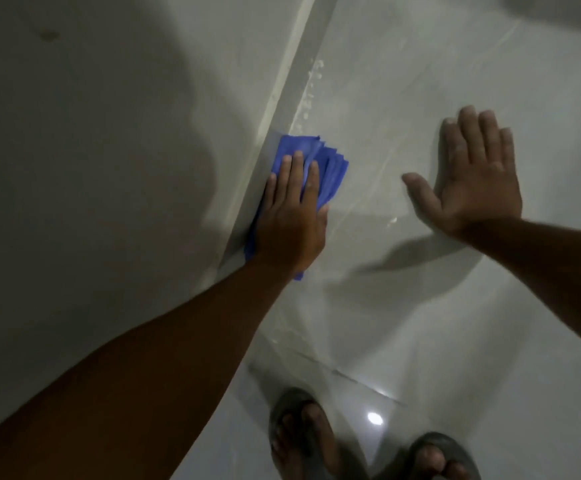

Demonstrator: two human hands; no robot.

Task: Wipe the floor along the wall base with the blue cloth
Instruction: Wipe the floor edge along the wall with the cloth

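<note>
**Cloth pressed into the wall-floor corner, free hand braced on the tile**

At the far left rises the wall, plain and shadowed, ending in a pale skirting strip that runs diagonally up the view. Hard against that strip lies the blue cloth, folded in several layers, its fanned edges showing beyond the fingertips. The left hand lies flat on it, fingers extended and close together, pressing down rather than gripping; the little-finger side appears to touch the skirting.

The cloth looks soft, light and limp, so it should slide best under a flat palm over its middle; loose layers could creep out or bunch if pushed from one edge.

To the right, the glossy floor shows wet streaks and droplets near the corner, so it is probably slick. The right hand is spread wide, palm on the tile, holding nothing, well apart from the cloth.

Ahead along the skirting the strip is unobstructed; behind, two sandalled feet limit backward strokes.
</note>
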